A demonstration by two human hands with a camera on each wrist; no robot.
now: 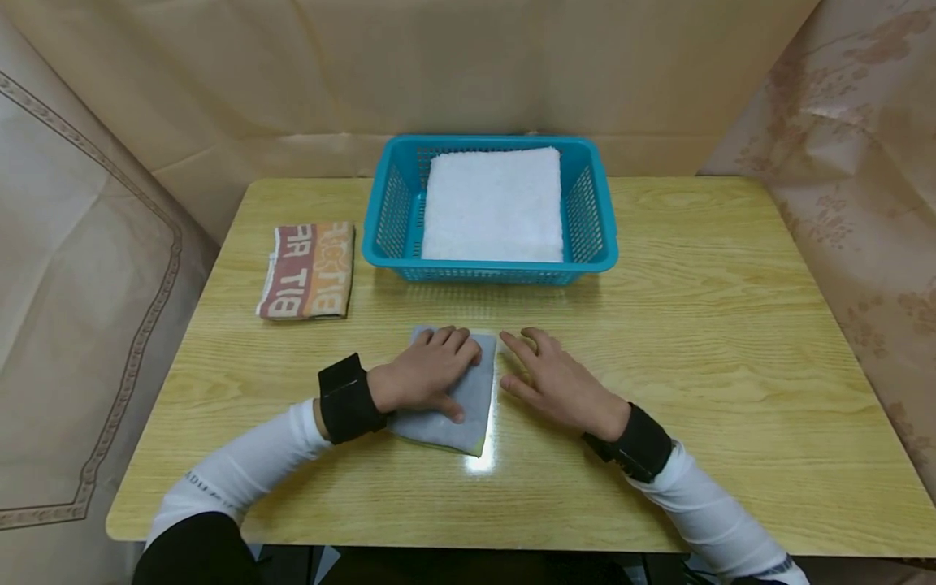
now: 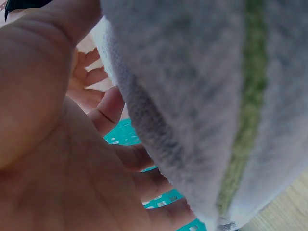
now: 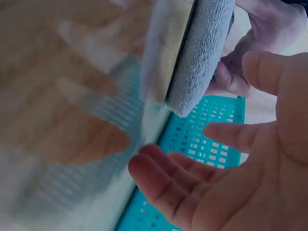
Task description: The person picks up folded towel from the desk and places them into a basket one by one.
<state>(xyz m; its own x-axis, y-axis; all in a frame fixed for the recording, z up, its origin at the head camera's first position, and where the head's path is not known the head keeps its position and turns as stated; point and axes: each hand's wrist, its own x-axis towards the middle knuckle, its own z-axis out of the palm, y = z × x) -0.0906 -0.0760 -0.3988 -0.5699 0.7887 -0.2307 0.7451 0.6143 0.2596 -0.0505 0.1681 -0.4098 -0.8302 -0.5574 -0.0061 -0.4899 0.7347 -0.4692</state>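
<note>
A folded grey towel (image 1: 474,406) with a green stripe lies on the table in front of the basket. My left hand (image 1: 431,374) rests on top of it, fingers spread and slightly bent, thumb out to the side. Close up in the left wrist view, the towel (image 2: 192,96) shows its green band, with the fingertips against its surface. Just right of the towel, my right hand (image 1: 559,382) is held with loose fingers and nothing in it. From the right wrist, the towel's thick folded edge (image 3: 199,62) appears beyond the right hand (image 3: 231,173).
Behind the towel stands a blue plastic basket (image 1: 490,266) holding a folded white towel (image 1: 493,203). To its left lies a folded red and orange towel (image 1: 307,272) with letters on it. The wooden table (image 1: 731,366) has a glossy top, and cloth (image 1: 439,73) hangs behind it.
</note>
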